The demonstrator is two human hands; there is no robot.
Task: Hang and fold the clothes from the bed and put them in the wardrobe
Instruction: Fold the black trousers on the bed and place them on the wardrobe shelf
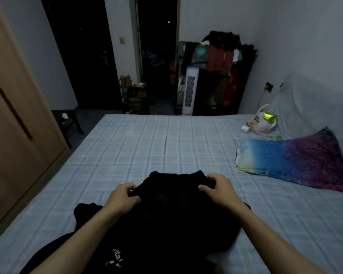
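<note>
Left hand point(125, 196): you pinch the far-left edge of the black garment point(166, 214)
Right hand point(216, 187): pinches its far-right edge
Garment: bunched on the bed point(147, 145), near side
Advice: pull both edges level, smooth flat, then fold
Wardrobe point(18, 115): to your left

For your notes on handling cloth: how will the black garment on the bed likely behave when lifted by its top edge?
Probably floppy: the black garment already bunches where the left hand and right hand pinch it. It should hang and drag across the bed rather than keep its shape. It looks light enough for a fingertip grip.
</note>
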